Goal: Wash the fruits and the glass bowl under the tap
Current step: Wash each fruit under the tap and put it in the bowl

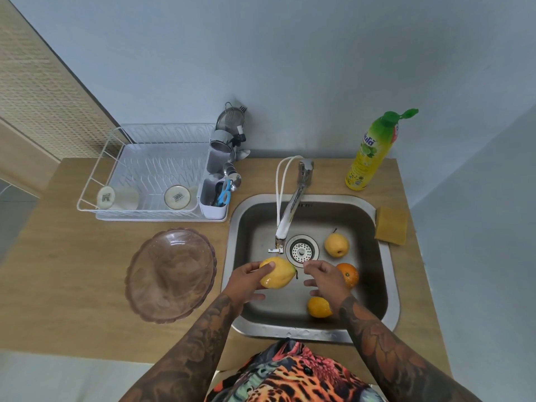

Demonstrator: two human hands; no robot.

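Both arms are cut off at the bottom edge, so only the forearms and hands show. The right arm hides part of the yellow fruit (pixel 318 306) at the near side of the sink (pixel 385 288), so you cannot tell for sure what fruit it is. The right hand (pixel 326 278) also covers one side of the orange (pixel 349 275). You cannot tell if water runs from the tap (pixel 290 211). The things in the grey holder (pixel 213 195) on the dish rack (pixel 116 158) are crowded and hard to make out, but blue scissors (pixel 224 192) and spoons peek out.

The left hand (pixel 246 281) holds a yellow mango (pixel 277 272) over the sink, just below the tap's tip. Its fingers curl around the mango, with the thumb on top. The mango looks smooth, wet and shiny. The right hand is just beside the mango, not touching it. Its fingers are spread and loose and hold nothing.

A round yellow pear (pixel 336 245) with a small stem sits in the sink beside the drain (pixel 301 250). The orange lies near it.

The glass bowl (pixel 171 274) sits on the wooden desk (pixel 72 285), left of the sink. It is brownish, see-through, and has a wavy rim. A sponge (pixel 391 229) lies right of the sink, and a soap bottle (pixel 374 152) stands behind it.
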